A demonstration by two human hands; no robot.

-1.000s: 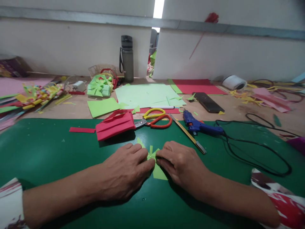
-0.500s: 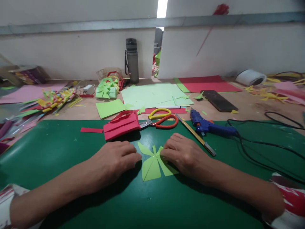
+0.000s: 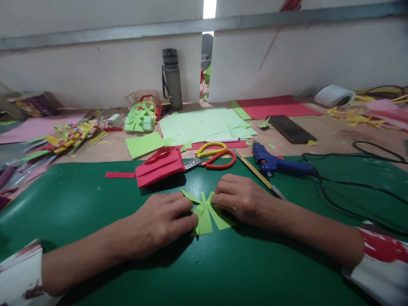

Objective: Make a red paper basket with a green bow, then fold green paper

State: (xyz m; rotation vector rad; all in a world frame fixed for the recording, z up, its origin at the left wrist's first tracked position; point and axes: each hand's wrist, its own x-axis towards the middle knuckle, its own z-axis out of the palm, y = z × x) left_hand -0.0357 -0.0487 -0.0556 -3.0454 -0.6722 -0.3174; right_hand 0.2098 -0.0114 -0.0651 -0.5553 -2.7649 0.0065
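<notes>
Closest in, it's just the shiny dark green mat (image 3: 197, 282), running out on the near side of the fingers and under both forearms.

Then the hands. Left hand (image 3: 162, 223) comes in from the left with its fingers curled and the thumb held close to the forefinger, right at the left edge of a light green paper cutout (image 3: 204, 221). The thumb tip sits over the lower left petal. Can't tell if it's pinching or only pressing down. Right hand (image 3: 245, 199) has thumb and forefinger brought together, and they look pinched on the upper right petal, other fingers folded in behind.

The bit that matters is how the cutout sits: flat in the gap between the two sets of fingertips, so right of the left fingers and left of the right ones. Neither hand is clearly nearer, both are on it. No real long axis, since it fans out from a middle; two broad petals point back toward the person, and a narrow strip angles away to the left past the left fingers.

Just past the fingers there's a folded red paper piece (image 3: 161, 166), and scissors (image 3: 206, 163) whose blade tips are hidden by it. Beyond the right fingers: a slim yellow tool (image 3: 253, 167), then a blue glue gun (image 3: 282, 165). Farther out, a pale green sheet (image 3: 194, 123), a dark phone (image 3: 291, 128) off to the right, and a grey bottle (image 3: 174, 87) at the wall.
</notes>
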